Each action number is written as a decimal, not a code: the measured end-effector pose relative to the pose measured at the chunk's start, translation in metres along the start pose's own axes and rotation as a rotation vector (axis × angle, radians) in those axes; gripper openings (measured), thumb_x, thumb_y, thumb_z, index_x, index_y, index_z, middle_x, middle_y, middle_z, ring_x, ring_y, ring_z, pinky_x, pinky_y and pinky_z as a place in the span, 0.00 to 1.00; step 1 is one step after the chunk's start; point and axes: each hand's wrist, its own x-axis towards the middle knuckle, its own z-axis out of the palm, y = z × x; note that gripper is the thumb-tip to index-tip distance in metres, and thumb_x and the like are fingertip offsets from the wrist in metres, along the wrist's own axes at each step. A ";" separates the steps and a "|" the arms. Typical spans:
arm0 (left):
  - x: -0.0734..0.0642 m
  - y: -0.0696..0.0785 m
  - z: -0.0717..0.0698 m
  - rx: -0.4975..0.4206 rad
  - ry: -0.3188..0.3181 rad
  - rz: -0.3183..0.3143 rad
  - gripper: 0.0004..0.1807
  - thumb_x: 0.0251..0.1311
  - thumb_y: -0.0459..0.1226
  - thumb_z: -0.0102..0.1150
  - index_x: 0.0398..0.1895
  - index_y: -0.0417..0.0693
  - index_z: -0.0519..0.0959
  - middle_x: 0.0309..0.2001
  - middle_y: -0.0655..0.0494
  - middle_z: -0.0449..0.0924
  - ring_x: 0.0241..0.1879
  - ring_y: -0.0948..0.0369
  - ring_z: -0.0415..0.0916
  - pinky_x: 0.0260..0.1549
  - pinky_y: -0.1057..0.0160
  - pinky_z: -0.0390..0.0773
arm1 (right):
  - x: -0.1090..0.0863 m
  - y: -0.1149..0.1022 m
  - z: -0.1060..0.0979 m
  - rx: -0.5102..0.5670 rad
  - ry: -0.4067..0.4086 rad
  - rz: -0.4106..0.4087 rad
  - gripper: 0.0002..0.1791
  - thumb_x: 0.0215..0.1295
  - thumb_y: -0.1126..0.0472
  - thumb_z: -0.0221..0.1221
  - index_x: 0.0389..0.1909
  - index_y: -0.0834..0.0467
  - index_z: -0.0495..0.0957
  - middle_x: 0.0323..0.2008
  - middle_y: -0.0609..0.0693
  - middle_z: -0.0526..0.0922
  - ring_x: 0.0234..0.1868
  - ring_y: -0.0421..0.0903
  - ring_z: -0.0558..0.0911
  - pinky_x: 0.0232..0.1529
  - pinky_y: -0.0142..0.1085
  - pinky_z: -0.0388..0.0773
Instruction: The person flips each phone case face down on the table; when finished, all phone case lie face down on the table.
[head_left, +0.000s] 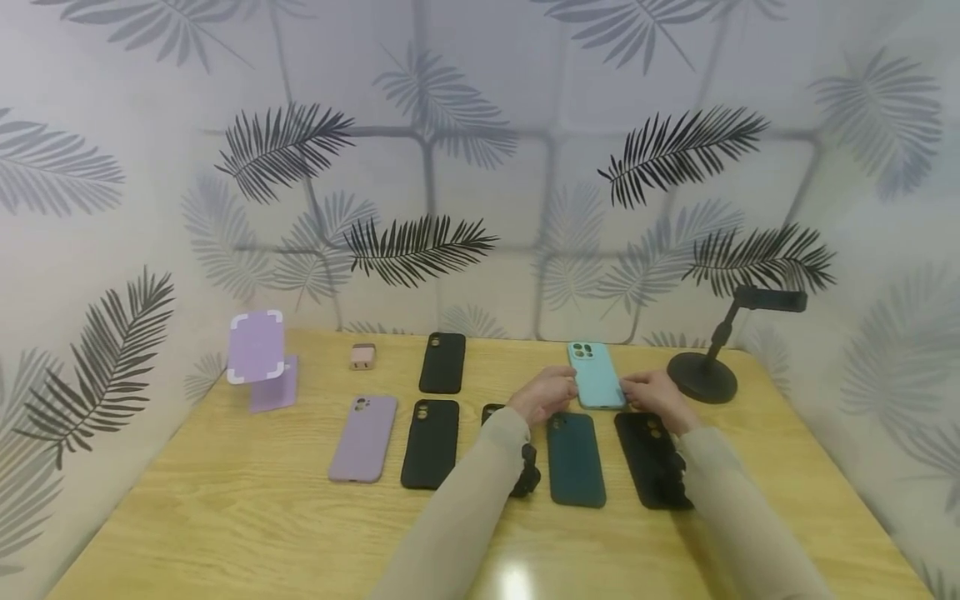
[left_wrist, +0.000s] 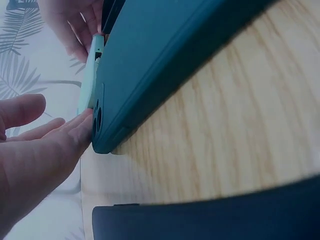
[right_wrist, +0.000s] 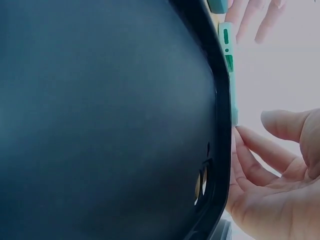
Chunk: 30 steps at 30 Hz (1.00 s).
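A light blue phone case (head_left: 597, 375) lies flat on the table near the back edge. My left hand (head_left: 546, 393) is at its left side, the fingertips touching its edge; the left wrist view shows the thumb held apart from those fingers. On the other side, my right hand (head_left: 660, 396) touches the lower right edge with its fingertips, and its thumb (right_wrist: 285, 124) also stands away from the case. Below the hands lie a dark teal phone case (head_left: 576, 460) and a black phone case (head_left: 643, 458). The left sleeve partly covers another dark case (head_left: 491, 410).
Two more black cases (head_left: 442, 362) (head_left: 430, 443) and a lilac phone case (head_left: 363, 439) lie to the left. A pink charger plug (head_left: 363, 357) sits behind them. A purple phone stand (head_left: 257, 347) is at far left, a black stand (head_left: 702, 377) at right.
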 end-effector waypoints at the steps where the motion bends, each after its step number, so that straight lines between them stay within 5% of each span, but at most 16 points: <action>1: 0.000 0.000 0.000 0.016 0.012 0.006 0.31 0.65 0.28 0.49 0.73 0.40 0.61 0.71 0.44 0.63 0.68 0.53 0.64 0.69 0.52 0.65 | 0.000 0.001 0.000 0.008 -0.003 -0.002 0.24 0.73 0.59 0.52 0.59 0.75 0.72 0.52 0.67 0.80 0.45 0.48 0.81 0.48 0.40 0.82; 5: -0.002 -0.001 0.000 0.062 0.101 0.036 0.27 0.68 0.32 0.51 0.71 0.43 0.66 0.46 0.53 0.79 0.39 0.63 0.75 0.48 0.60 0.77 | -0.003 0.004 -0.004 0.068 -0.035 -0.030 0.25 0.73 0.59 0.53 0.60 0.76 0.71 0.50 0.65 0.81 0.42 0.42 0.81 0.45 0.32 0.82; 7: -0.004 -0.001 0.001 0.062 0.148 0.052 0.25 0.68 0.33 0.52 0.69 0.43 0.69 0.30 0.59 0.74 0.25 0.66 0.65 0.34 0.65 0.73 | -0.007 0.005 -0.007 0.098 -0.066 -0.054 0.26 0.74 0.59 0.52 0.61 0.76 0.70 0.51 0.65 0.81 0.43 0.40 0.81 0.45 0.30 0.81; 9: -0.006 -0.001 0.002 0.036 0.171 0.066 0.24 0.68 0.32 0.52 0.67 0.41 0.70 0.24 0.60 0.67 0.21 0.65 0.60 0.28 0.66 0.67 | -0.012 0.005 -0.012 0.101 -0.092 -0.075 0.26 0.74 0.58 0.52 0.62 0.76 0.69 0.52 0.67 0.81 0.46 0.43 0.82 0.48 0.32 0.81; 13: -0.016 0.002 0.005 0.027 0.178 0.085 0.21 0.68 0.33 0.53 0.64 0.40 0.73 0.39 0.56 0.78 0.37 0.62 0.75 0.41 0.63 0.79 | -0.023 0.009 -0.023 0.062 -0.133 -0.098 0.27 0.76 0.57 0.51 0.63 0.76 0.67 0.59 0.70 0.76 0.57 0.56 0.80 0.58 0.41 0.79; 17: -0.030 0.002 0.009 0.034 0.133 0.092 0.20 0.69 0.34 0.54 0.63 0.39 0.73 0.55 0.47 0.78 0.54 0.53 0.78 0.54 0.55 0.79 | -0.034 0.017 -0.033 -0.007 -0.141 -0.113 0.27 0.75 0.57 0.51 0.64 0.75 0.67 0.60 0.70 0.75 0.60 0.60 0.77 0.57 0.39 0.79; 30: -0.054 -0.006 0.027 0.044 -0.095 0.079 0.23 0.65 0.26 0.53 0.64 0.31 0.70 0.58 0.38 0.75 0.53 0.50 0.77 0.53 0.53 0.81 | -0.074 0.036 -0.046 -0.039 -0.188 -0.150 0.29 0.73 0.56 0.56 0.65 0.73 0.66 0.64 0.71 0.70 0.61 0.62 0.75 0.47 0.28 0.78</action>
